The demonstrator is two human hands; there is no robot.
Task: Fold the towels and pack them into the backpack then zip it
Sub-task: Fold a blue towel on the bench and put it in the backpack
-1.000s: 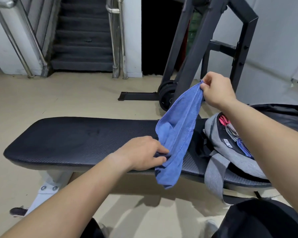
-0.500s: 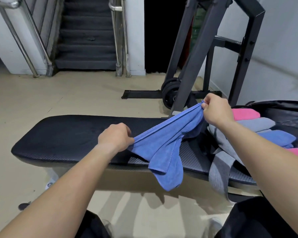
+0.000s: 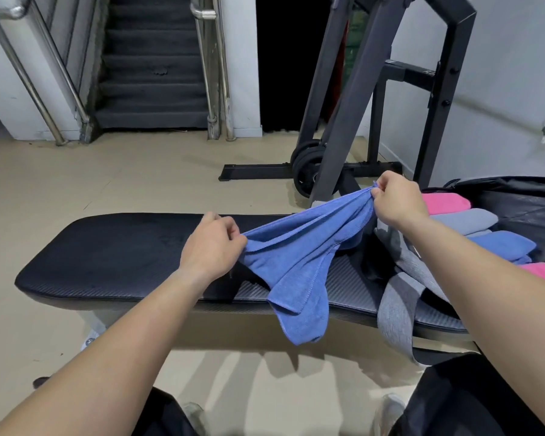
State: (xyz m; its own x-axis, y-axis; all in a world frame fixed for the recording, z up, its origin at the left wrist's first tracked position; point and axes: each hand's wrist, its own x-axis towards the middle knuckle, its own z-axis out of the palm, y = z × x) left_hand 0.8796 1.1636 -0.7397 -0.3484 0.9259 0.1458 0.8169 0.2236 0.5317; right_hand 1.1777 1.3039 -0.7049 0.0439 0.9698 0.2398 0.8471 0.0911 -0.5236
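Now we are holding the towel [image 3: 296, 265] stretched between both grips, just above the desk [image 3: 123, 256]. Our left grip [image 3: 213, 247] is closing thumb and curled fingers on one bunched end, over the middle of the desk. Our right grip [image 3: 394, 202] is pinching the other end, higher and farther back, just beside the backpack [image 3: 412, 265]. The cloth is running up from left to right as a gathered band. A loose fold is hanging from its middle and drooping past the desk's near edge toward the floor [image 3: 107, 177].

The towel is showing blue, soft and napped, with a stitched hem along its hanging edges. It is creasing lengthwise rather than lying flat.

The backpack is lying grey on the right end of the desk, and one strap is dangling over the near edge. Folded towels [image 3: 466, 220], pink, grey, blue and pink, are sitting in a row behind our right forearm. We cannot tell whether they are lying inside the backpack or beyond it.

To the left of our left grip the desk's dark padded top is stretching on to its rounded end. Behind our right grip a black rack [image 3: 359, 99] is standing close, with plates [image 3: 306, 165] leaning at its foot. Beyond the desk the floor is running back to the stairs [image 3: 151, 73].
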